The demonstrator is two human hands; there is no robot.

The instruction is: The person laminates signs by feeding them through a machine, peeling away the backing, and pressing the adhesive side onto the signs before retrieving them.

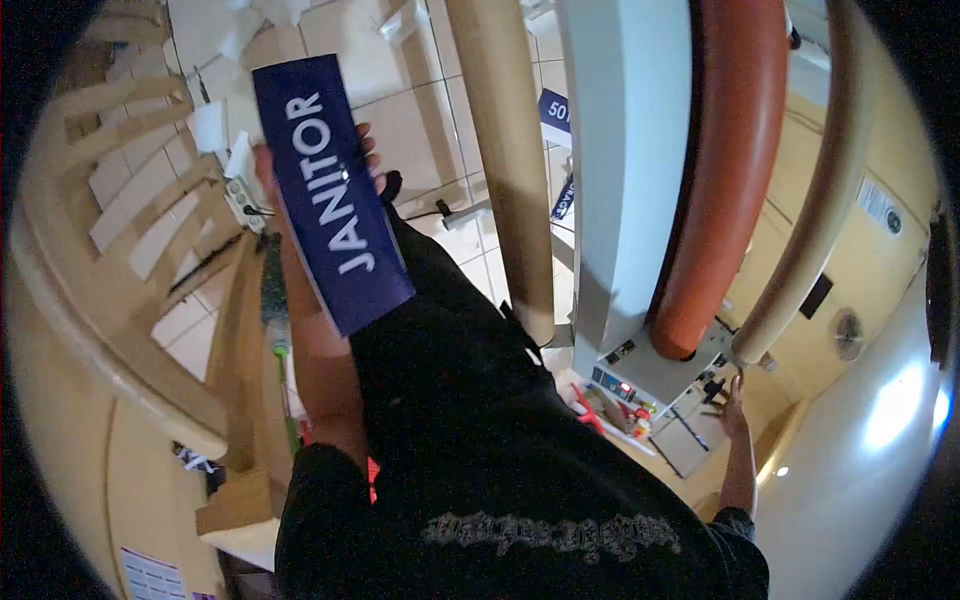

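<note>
A dark blue sign (335, 200) with white letters "JANITOR" is in my left hand (370, 155), whose fingertips show past one long edge and thumb past the other; the palm is hidden behind it. Out at the right, my right hand (734, 408) is beside black knobs (712, 388) at the end of a roller machine (660, 375). Its fingers look spread, and whether they touch a knob is unclear. The machine has a thick red-brown roller (728, 160), beige rollers (505, 170) and a small panel with a lit red display (612, 384).
Wooden chairs (150, 370) stand at the left. A power strip (243, 205) and white scraps (208, 127) lie on the tiled floor (415, 110). More blue signs (554, 110) show behind the machine. Red-handled tools (588, 410) lie near its end. A fan-like round object (848, 333) is at the right.
</note>
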